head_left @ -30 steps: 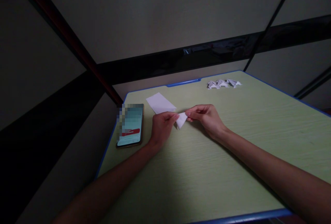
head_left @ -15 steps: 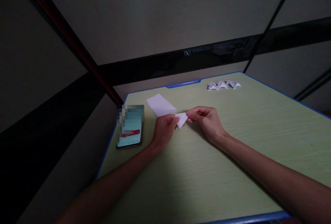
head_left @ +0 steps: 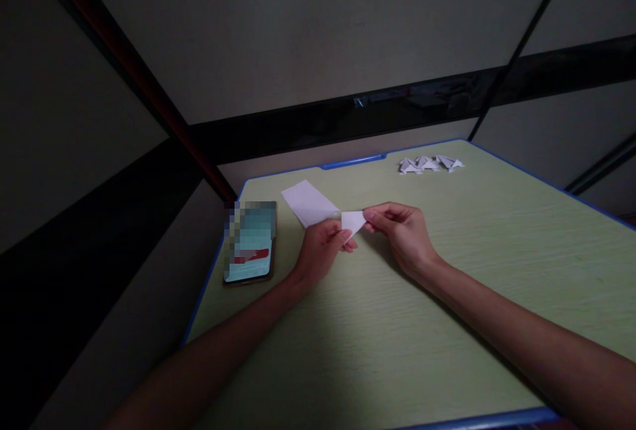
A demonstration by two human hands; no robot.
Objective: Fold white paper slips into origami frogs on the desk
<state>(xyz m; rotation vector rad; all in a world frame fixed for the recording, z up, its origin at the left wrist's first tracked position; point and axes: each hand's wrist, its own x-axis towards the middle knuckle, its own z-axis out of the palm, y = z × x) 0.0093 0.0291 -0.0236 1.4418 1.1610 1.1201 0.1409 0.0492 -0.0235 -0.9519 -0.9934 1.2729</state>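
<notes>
A small folded piece of white paper [head_left: 352, 222] is held just above the pale green table [head_left: 447, 271]. My right hand [head_left: 400, 234] pinches its right corner between thumb and fingers. My left hand [head_left: 322, 248] sits under its left side, fingers curled, with the fingertips against the paper's lower edge. A flat white paper sheet [head_left: 309, 203] lies on the table just behind my left hand.
A phone [head_left: 251, 241] with a lit screen lies at the table's left edge. Several small folded white paper pieces [head_left: 430, 163] are grouped near the far edge. The table has a blue rim [head_left: 352, 160]. The room around it is dark.
The folded paper has turned and risen slightly, its flat side now facing up. My left fingers slid from pinching its left corner to underneath it. My right hand kept its pinch.
</notes>
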